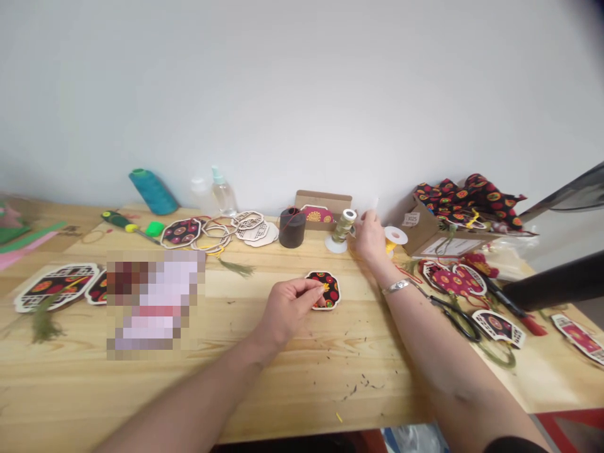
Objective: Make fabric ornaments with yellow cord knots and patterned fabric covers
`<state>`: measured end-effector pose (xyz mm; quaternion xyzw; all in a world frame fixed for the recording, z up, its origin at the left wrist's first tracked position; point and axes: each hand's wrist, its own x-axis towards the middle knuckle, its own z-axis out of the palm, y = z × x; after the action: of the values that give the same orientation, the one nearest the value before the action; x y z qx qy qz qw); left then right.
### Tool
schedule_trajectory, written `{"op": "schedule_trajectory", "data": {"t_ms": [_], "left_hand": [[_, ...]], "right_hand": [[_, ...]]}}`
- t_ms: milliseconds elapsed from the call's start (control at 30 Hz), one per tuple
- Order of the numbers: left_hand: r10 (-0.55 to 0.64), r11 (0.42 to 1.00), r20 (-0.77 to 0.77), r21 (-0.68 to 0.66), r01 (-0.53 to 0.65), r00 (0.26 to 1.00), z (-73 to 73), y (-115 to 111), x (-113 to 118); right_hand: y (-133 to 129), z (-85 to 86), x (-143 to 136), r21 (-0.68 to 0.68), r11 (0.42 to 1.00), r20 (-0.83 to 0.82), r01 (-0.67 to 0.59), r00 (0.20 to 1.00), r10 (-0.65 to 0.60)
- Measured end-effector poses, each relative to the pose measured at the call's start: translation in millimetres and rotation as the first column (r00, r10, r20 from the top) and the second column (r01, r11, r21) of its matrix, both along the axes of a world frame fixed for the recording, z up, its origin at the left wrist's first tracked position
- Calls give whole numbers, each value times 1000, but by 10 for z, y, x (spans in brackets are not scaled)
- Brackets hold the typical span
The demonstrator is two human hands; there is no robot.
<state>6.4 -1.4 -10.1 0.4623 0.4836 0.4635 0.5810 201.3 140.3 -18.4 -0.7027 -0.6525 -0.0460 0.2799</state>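
Note:
My left hand (pixel 293 305) is closed in a pinch over a small patterned ornament (pixel 333 294), dark floral fabric in a pale scalloped frame, lying on the table. A bit of yellow cord (pixel 325 288) shows at the fingertips, against the fabric. Farther back, my right hand (pixel 370 239) reaches toward the wall with its fingers curled together. Something whitish shows faintly just above them; what they hold is hidden. Left of that hand stands a spool of olive thread (pixel 346 225); on its right, partly covered, is a white spool of yellow cord (pixel 395 238).
A black thread spool (pixel 292 228), a teal thread cone (pixel 153 192) and a spray bottle (pixel 223 194) line the wall. On the right are a carton of fabric (pixel 427 226), scissors (pixel 455 319) and a black post (pixel 557 280). Dark scraps dot the table (pixel 292 396).

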Motion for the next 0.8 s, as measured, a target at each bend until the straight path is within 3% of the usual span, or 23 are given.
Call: {"op": "schedule_trajectory", "data": {"t_ms": [300,800], "left_hand": [[10,1000,-5,-4,-10,1000,5,10,0],[6,1000,15,9,-6,1000,0,10,0]], "right_hand": [[-54,129,-20,-111,994,102,-4,995,16],[-88,232,-64,-162,985,243,63,970,-22]]}}
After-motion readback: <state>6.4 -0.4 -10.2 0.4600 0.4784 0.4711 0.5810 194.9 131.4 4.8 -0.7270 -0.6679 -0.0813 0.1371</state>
